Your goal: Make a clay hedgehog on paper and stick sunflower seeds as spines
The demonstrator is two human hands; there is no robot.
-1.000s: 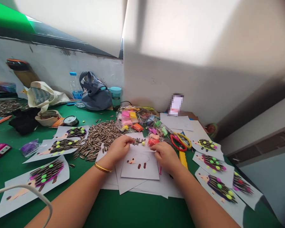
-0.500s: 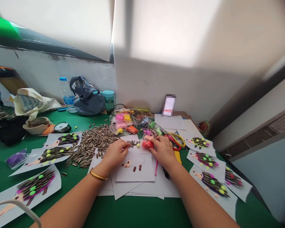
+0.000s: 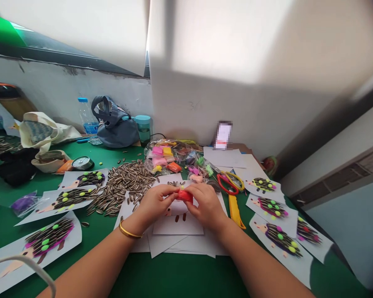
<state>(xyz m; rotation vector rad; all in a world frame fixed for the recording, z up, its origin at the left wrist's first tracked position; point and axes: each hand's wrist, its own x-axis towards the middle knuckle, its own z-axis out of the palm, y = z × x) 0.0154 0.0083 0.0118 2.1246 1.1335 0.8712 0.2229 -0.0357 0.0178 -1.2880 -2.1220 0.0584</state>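
A red clay lump (image 3: 185,195) is pinched tight by the left hand (image 3: 153,203) and right hand (image 3: 206,204) above a paper sheet (image 3: 178,224) on the bench (image 3: 161,273).

**Our hands and arms**

Our two forearms are bare, with no sleeves showing as far as the bottom edge of the view. On our left wrist, just behind our left hand (image 3: 153,203), we wear a thin gold bangle (image 3: 129,232), plain and smooth, sitting snug. Our right hand (image 3: 207,205) carries no ring, watch or band that we can see.
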